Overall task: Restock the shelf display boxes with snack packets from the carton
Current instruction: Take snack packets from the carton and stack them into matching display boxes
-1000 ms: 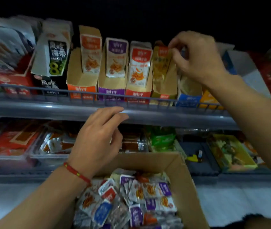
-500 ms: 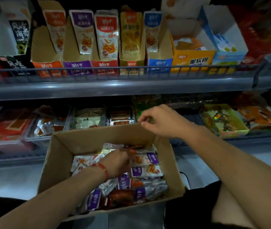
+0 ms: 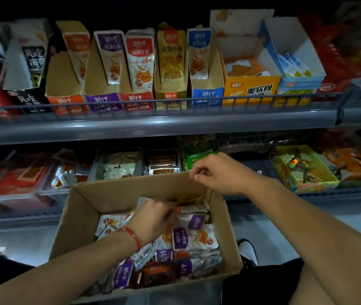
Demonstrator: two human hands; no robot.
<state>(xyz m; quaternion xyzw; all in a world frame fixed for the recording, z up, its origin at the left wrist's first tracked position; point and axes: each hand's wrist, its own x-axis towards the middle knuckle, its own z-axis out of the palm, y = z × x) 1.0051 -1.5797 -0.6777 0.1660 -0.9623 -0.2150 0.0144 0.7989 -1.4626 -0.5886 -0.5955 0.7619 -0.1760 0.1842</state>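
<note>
Down at six o'clock, the open carton (image 3: 82, 219) is sitting in front of the person, holding a loose heap of snack packets (image 3: 193, 238), mostly purple-labelled with some red and orange among them; the left hand (image 3: 153, 220), wearing a red bracelet (image 3: 132, 235) at the wrist, is reaching into the heap near the carton's far end, its fingers curling down among the packets, though motion blur is hiding whether they are gripping one; the right hand (image 3: 215, 173) is hovering over the carton's far right corner, at about one o'clock from the left hand, its fingers curling loosely inward with thumb and forefinger nearly meeting and nothing visible between them; up at twelve o'clock, the upper shelf (image 3: 157, 126) is carrying a row of display boxes (image 3: 135, 99) standing side by side behind a wire rail, each showing upright packets in orange, purple, red, yellow and blue; at two o'clock, a yellow box (image 3: 250, 89) is standing beside them.
</note>
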